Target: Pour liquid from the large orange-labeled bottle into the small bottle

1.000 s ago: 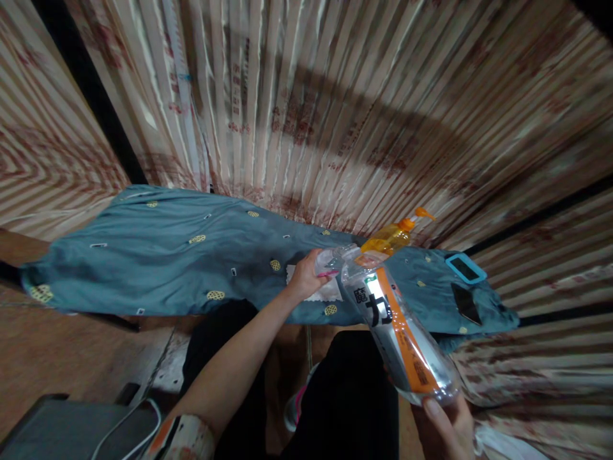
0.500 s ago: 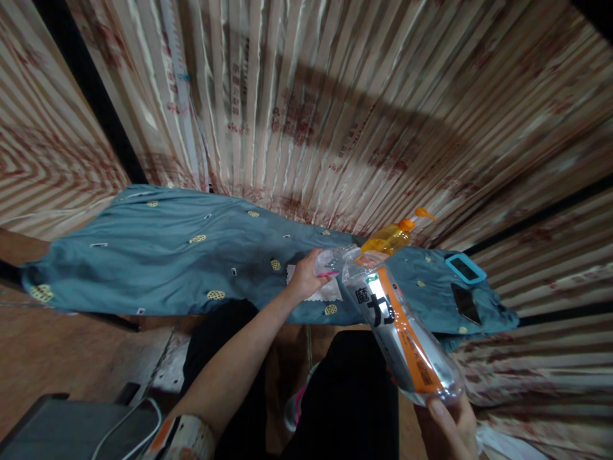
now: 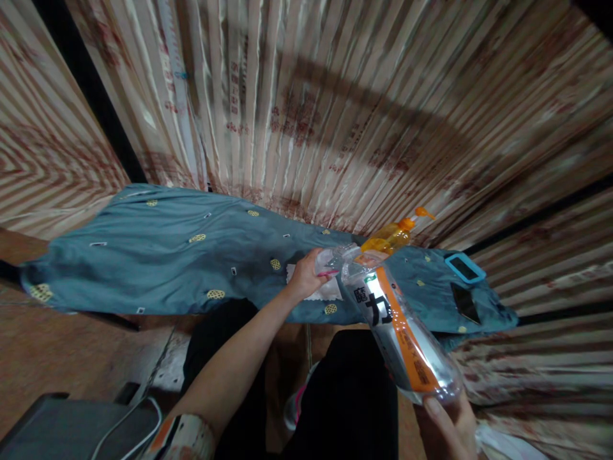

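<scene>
- A pleated curtain (image 3: 335, 96), striped beige with reddish print, was seen filling pretty much the whole background.
- The counter (image 3: 158, 268) was covered by a teal cloth dotted with little yellow patches, stretched from left to right in front of the curtain.
- A clear plastic bottle (image 3: 397, 332) with an orange and white label was held tilted, neck down toward the counter, base up near the bottom right of the view.
- The right hand (image 3: 447, 425) was wrapped around the bottle's base, so that grip was closed on it.
- The left hand (image 3: 306, 275) was kept at the bottle's mouth, grip pinched on a small clear cup (image 3: 328, 260) right at the neck, just over a white cloth (image 3: 325, 291) lying on the counter.
- An orange pump bottle (image 3: 395, 235) was stood just behind.
- A blue-framed gadget (image 3: 463, 267) and a dark phone (image 3: 465, 303) were left near the counter's right end.
</scene>
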Demonstrator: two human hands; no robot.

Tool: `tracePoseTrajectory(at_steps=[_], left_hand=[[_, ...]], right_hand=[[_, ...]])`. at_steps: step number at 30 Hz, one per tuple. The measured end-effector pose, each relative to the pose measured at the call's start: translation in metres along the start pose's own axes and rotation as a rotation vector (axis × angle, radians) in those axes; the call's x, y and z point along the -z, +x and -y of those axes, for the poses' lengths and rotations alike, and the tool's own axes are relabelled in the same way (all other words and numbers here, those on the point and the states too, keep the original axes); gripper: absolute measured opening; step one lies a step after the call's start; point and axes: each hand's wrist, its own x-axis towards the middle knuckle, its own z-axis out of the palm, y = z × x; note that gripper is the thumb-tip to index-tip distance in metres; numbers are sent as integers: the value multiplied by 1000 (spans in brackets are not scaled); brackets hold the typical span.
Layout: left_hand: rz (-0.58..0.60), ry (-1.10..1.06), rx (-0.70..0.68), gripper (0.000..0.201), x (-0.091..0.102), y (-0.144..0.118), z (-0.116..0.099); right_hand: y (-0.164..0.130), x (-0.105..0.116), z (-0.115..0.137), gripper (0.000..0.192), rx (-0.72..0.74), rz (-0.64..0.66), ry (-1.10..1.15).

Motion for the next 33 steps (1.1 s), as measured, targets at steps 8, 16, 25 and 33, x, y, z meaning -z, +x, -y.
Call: tracePoseTrajectory(at_steps=[8, 16, 25, 33], left_hand=[[-8, -12, 6, 60, -1, 0, 5], [-16, -19, 26, 56, 2, 0, 3], [-22, -33, 15, 56, 4, 1, 1], [-10, -26, 80, 55, 5, 2, -3]], right_hand=[[10, 10, -19, 63, -13, 42, 50], [17, 13, -25, 75, -27, 54, 15], [24, 17, -38, 78, 13, 59, -5], [27, 17, -46, 85, 32, 39, -13]])
